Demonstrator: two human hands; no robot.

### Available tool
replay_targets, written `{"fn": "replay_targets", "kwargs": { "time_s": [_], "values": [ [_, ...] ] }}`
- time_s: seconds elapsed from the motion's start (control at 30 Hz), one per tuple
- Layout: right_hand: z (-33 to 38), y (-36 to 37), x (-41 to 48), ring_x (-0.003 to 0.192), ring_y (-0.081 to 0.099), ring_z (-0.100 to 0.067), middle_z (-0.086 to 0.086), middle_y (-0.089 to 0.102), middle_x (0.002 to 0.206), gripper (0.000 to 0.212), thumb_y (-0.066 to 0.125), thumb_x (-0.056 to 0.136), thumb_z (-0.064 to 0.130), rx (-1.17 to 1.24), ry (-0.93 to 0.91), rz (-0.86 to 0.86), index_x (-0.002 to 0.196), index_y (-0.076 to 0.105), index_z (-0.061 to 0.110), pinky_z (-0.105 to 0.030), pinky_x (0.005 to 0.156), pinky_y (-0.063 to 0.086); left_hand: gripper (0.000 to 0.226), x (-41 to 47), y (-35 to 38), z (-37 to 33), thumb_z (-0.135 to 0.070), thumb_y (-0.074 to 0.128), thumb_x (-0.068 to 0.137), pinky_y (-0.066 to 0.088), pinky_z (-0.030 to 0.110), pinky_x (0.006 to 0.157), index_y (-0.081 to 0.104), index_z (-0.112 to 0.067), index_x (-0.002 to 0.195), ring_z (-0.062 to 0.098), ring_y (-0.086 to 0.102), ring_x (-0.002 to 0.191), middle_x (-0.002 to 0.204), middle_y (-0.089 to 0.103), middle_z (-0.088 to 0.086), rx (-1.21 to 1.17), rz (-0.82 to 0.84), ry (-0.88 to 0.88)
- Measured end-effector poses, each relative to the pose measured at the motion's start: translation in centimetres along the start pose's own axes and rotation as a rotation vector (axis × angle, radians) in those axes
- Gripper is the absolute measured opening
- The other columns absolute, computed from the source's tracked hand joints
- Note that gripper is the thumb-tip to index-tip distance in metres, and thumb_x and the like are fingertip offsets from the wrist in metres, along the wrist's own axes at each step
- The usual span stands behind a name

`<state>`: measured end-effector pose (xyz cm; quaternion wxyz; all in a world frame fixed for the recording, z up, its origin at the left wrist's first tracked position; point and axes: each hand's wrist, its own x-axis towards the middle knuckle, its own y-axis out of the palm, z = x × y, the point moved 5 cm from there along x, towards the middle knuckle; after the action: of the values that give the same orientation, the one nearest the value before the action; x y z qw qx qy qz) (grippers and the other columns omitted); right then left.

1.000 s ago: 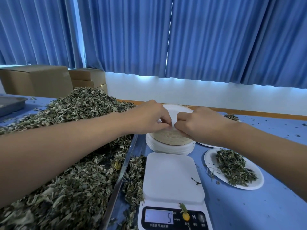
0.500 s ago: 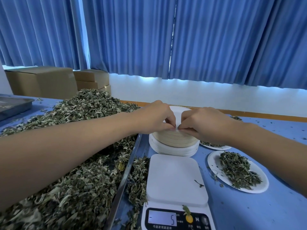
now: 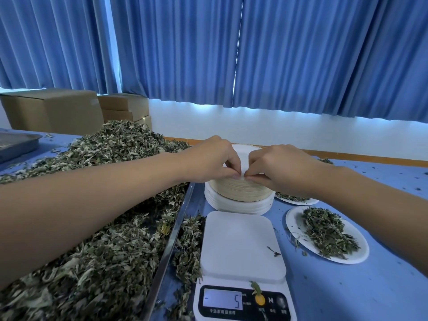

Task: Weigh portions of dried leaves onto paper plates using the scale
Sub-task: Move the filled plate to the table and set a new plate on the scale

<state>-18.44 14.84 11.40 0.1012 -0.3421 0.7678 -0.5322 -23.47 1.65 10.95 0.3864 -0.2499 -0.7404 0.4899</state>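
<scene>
The left hand (image 3: 213,161) and right hand (image 3: 280,165) meet knuckle to knuckle. Each pinches, between thumb and curled fingertips, the near rim of the top plate on a tall round stack of white paper plates (image 3: 240,193). The two pinches sit just beside each other. The stack's side shows fine beige ridges from the packed rims, and wider white rims fan out at its base.

Nearer the person than the hands stands a white plastic kitchen scale (image 3: 240,242) with a smooth, rounded-square platform. One small dry sprig (image 3: 273,251) lies on the platform, and the grey display reads 5 behind a dash.

Under the left forearm spreads a heaped mass of dried, crumpled grey-green leaves (image 3: 97,228), held in a shiny metal tray (image 3: 172,235) whose straight edge runs past the scale. Some leaves have spilled over that edge.

Below the right forearm a round white paper plate (image 3: 292,224) carries a loose portion of leaves. A second filled plate (image 3: 298,201) peeks out under the right wrist. All of this rests on a blue table (image 3: 347,286) flecked with crumbs.
</scene>
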Motion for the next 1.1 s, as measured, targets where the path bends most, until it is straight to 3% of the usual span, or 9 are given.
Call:
{"fn": "replay_targets", "kwargs": {
  "time_s": [0.17,0.4,0.5,0.6,0.77,0.9,1.0,1.1],
  "values": [
    [0.2,-0.1,0.0,0.088,0.056,-0.017,0.011,0.061,0.106,0.033,0.04,0.107,0.041,-0.031,-0.004,0.024,0.114,0.072,0.034,-0.033,0.07,0.045,0.008,0.0,0.0,0.0,-0.02,0.074,0.089,0.053,0.032,0.085,0.082,-0.022,0.092,0.004,0.066,0.087,0.092,0.077,-0.011,-0.005,0.005,-0.006],
    [1.1,0.6,0.0,0.073,0.048,-0.025,0.005,0.043,0.093,0.034,0.031,0.11,0.032,-0.233,-0.026,0.086,0.111,0.064,0.026,-0.032,0.062,0.031,0.009,0.0,0.1,0.1,-0.021,0.074,0.089,0.053,0.03,0.084,0.082,-0.024,0.092,0.0,0.063,0.082,0.091,0.076,-0.013,0.001,-0.001,-0.008],
    [1.4,1.3,0.1,0.066,0.047,-0.027,0.0,0.047,0.097,0.021,0.04,0.107,0.018,-0.327,-0.021,0.114,0.115,0.06,0.02,-0.034,0.061,0.038,0.009,0.0,0.2,0.1,-0.019,0.074,0.089,0.053,0.032,0.083,0.081,-0.025,0.089,0.001,0.061,0.079,0.089,0.076,-0.011,-0.01,-0.002,-0.017],
    [1.6,1.6,0.0,0.059,0.043,-0.025,-0.001,0.052,0.096,0.016,0.046,0.103,0.012,-0.381,-0.008,0.127,0.111,0.059,0.017,-0.035,0.056,0.035,0.011,0.1,0.3,0.1,-0.017,0.072,0.089,0.054,0.036,0.083,0.08,-0.024,0.086,0.009,0.065,0.083,0.087,0.076,-0.009,0.0,0.007,-0.022],
    [1.7,1.2,-0.4,0.042,0.043,-0.022,-0.001,0.057,0.074,0.018,0.074,0.075,0.004,-0.456,-0.057,0.119,0.086,0.065,0.016,-0.028,0.043,0.026,0.01,0.3,0.1,0.0,-0.016,0.071,0.09,0.053,0.036,0.083,0.08,-0.02,0.088,0.014,0.066,0.085,0.088,0.076,-0.006,0.013,0.023,-0.012],
    [1.1,0.9,0.0,0.064,0.053,-0.028,-0.003,0.055,0.1,0.018,0.045,0.102,0.011,-0.375,-0.015,0.066,0.114,0.057,0.016,-0.035,0.054,0.034,0.012,0.3,-0.6,-0.4,-0.016,0.068,0.093,0.049,0.03,0.084,0.079,-0.02,0.09,0.005,0.058,0.08,0.09,0.075,-0.009,0.048,-0.016,0.059],
    [0.6,-0.4,0.2,0.082,0.061,-0.028,0.003,0.057,0.108,0.03,0.029,0.11,0.029,-0.336,0.006,0.031,0.119,0.057,0.024,-0.034,0.062,0.035,0.015,0.3,-1.3,-0.5,-0.017,0.066,0.095,0.044,0.019,0.084,0.08,-0.019,0.1,0.001,0.058,0.084,0.098,0.076,-0.01,0.052,-0.032,0.08],
    [-0.2,-1.9,0.3,0.086,0.061,-0.029,0.005,0.057,0.11,0.037,0.025,0.11,0.038,-0.303,0.012,0.02,0.119,0.059,0.028,-0.033,0.066,0.037,0.018,0.3,-2.1,-1.2,-0.017,0.062,0.097,0.043,0.019,0.085,0.079,-0.018,0.103,0.001,0.056,0.082,0.098,0.074,-0.009,0.119,-0.043,0.116]
  ]
}}
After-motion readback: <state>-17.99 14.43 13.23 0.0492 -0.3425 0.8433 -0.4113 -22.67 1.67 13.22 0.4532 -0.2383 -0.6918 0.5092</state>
